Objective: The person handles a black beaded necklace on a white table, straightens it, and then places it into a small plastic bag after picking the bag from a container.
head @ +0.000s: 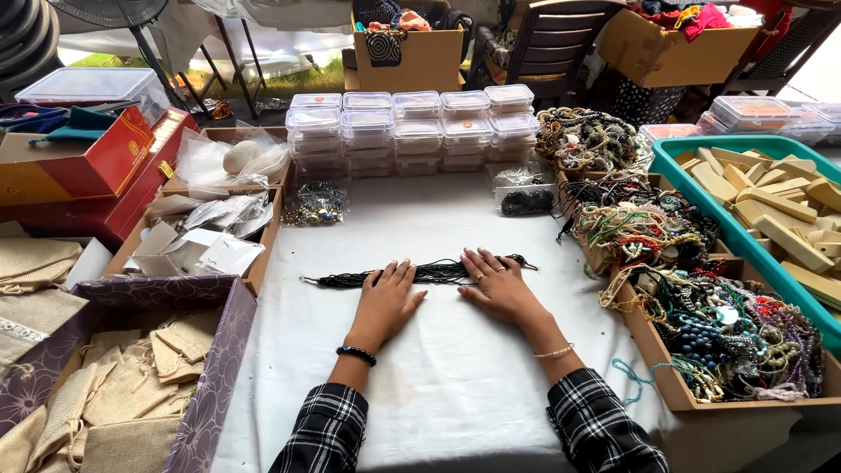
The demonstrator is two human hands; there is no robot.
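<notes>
Both hands flat, palms down on the white tabletop [438, 377], fingers spread, grip released on both, nothing grasped. Left hand [385, 302] and right hand [499, 289] have fingertips resting on a bundle of black bead strands [420, 275] lying left to right across mid tabletop, just far of the hands

Risks, my read: strands are loose and thin, so pressing or dragging with flat fingers could spread or tangle them; the right end lies near the far tray of mixed beaded necklaces [631, 223] and could snag there; a sleeve sweep could pull the cloth and shift the bundle

Containers: teal tray [692, 151] far right holds tan wooden pieces. Open cardboard tray [666, 385] near right is heaped with coloured bead strings. Stacked clear lidded boxes [412, 131] at far centre, contents too small to tell. Purple patterned box [219, 350] near left holds burlap pouches. Wooden trays [258, 263] on the left hold clear plastic bags and paper. Red box [105, 162] far left, partly open. Cardboard cartons [429, 57] behind hold fabric
</notes>
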